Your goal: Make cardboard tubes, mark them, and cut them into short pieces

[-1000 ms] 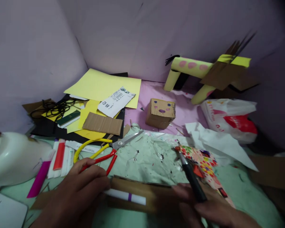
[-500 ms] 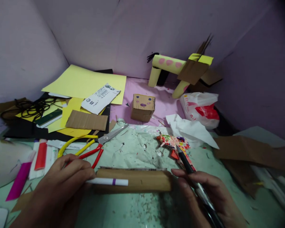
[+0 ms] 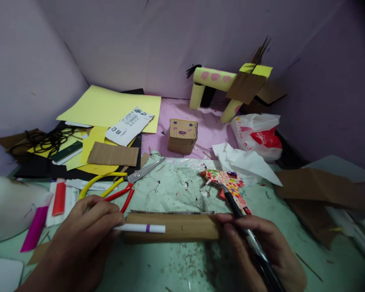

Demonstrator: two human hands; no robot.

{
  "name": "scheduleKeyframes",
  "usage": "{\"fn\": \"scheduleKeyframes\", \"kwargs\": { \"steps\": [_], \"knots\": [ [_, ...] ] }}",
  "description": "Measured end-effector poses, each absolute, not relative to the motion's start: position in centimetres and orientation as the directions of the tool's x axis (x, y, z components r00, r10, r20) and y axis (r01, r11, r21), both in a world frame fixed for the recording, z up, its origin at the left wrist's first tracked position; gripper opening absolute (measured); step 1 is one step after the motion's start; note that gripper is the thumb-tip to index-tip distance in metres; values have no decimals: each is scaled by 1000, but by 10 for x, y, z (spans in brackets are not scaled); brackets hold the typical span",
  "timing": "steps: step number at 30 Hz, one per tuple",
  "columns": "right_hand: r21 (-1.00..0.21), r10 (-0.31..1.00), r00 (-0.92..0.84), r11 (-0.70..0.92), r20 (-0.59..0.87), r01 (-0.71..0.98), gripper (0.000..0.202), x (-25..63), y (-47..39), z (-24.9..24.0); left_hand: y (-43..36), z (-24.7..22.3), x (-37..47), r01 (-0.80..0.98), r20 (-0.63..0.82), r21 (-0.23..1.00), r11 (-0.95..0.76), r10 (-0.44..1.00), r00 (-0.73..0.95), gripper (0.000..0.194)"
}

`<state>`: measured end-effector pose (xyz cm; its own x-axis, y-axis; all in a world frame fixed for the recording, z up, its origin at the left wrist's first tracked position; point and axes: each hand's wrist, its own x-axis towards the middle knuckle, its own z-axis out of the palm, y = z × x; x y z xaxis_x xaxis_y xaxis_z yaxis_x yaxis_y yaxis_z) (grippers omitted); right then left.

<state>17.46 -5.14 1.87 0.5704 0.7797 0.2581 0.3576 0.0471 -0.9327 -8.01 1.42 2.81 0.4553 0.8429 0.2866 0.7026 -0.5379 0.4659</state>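
The left hand (image 3: 88, 235) grips a white marker (image 3: 146, 228) and the left end of a cardboard strip (image 3: 182, 228) near the scissors (image 3: 136, 176), while the right hand (image 3: 258, 247) pinches its right end and holds a black pen (image 3: 246, 231).

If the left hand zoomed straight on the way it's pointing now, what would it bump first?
Probably the scissors' red handle, just ahead of the left hand, which holds the white marker at the end of the cardboard strip. Depth is unclear, so it might pass over.
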Motion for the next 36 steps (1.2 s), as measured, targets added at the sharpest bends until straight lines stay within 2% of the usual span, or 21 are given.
{"fn": "scheduleKeyframes", "kwargs": {
  "steps": [21,29,32,36],
  "knots": [
    [-933,783,555,89,281,347,12,174,-52,15,16,29,-81,707,320,402,-581,813,487,22],
    [-934,804,525,101,279,342,11,175,-51,13,17,30,-81,691,304,441,-573,820,486,19],
    [-906,806,498,108,321,410,14,184,-53,12,17,31,-80,699,305,429,-572,820,484,19],
    [-776,852,281,206,442,597,15,196,-60,20,16,31,-81,713,305,408,-570,821,482,22]
  ]
}}
